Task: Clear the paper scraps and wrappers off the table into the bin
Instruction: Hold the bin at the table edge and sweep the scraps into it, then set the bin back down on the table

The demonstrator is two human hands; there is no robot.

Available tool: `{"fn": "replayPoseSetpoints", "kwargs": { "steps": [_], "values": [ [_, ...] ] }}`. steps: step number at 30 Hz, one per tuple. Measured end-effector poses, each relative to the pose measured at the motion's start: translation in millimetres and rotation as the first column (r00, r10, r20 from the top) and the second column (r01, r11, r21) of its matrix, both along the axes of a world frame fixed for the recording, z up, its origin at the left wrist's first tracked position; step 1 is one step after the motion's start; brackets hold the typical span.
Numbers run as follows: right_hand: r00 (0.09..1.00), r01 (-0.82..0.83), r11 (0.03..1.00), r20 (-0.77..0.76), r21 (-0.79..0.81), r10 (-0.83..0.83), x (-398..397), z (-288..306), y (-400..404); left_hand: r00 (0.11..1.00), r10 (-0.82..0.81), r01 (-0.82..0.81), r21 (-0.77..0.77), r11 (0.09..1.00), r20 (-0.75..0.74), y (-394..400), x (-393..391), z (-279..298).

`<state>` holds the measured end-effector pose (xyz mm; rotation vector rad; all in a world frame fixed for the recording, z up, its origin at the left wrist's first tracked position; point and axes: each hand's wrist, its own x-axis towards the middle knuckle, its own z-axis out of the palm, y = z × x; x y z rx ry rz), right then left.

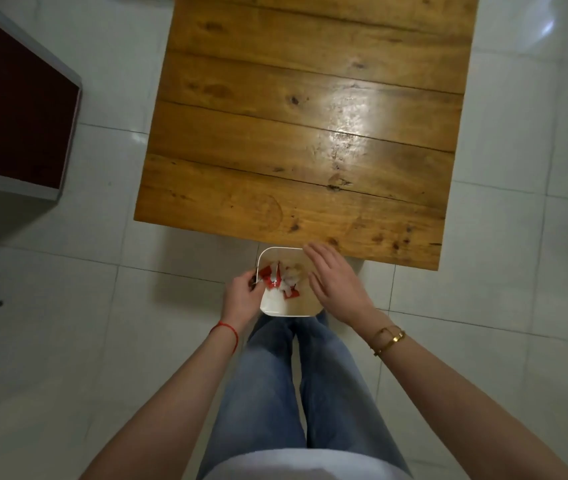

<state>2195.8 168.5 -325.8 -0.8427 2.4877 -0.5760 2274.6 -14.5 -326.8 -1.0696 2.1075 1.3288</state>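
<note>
A small white bin stands on the floor just in front of the wooden table, partly under its near edge. Inside lie red wrappers and white paper scraps. My left hand grips the bin's left rim, thumb and fingers closed on it. My right hand hovers flat and open over the bin's right side, fingers spread, holding nothing. The tabletop shows only bare planks.
A dark red cabinet with a grey frame stands at the left. White floor tiles surround the table. My legs in blue jeans are directly behind the bin.
</note>
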Motion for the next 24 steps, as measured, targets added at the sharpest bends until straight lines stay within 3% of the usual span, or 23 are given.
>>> {"fn": "replayPoseSetpoints", "kwargs": {
  "steps": [9,16,24],
  "values": [
    [0.931,0.358,0.933,0.09,-0.042,-0.354,-32.7,69.5,25.2,0.99,-0.141,0.139,-0.089,0.986,-0.017,-3.4,-50.6,71.7],
    [0.912,0.41,0.908,0.06,-0.079,-0.407,-85.7,101.8,23.3,0.976,-0.194,0.181,-0.126,0.975,-0.099,-14.3,-115.8,106.8],
    [0.887,0.462,0.883,0.021,-0.083,-0.462,-172.0,110.0,-6.9,0.968,-0.185,0.157,-0.168,0.973,-0.169,-53.0,-234.6,109.0]
  ]
}}
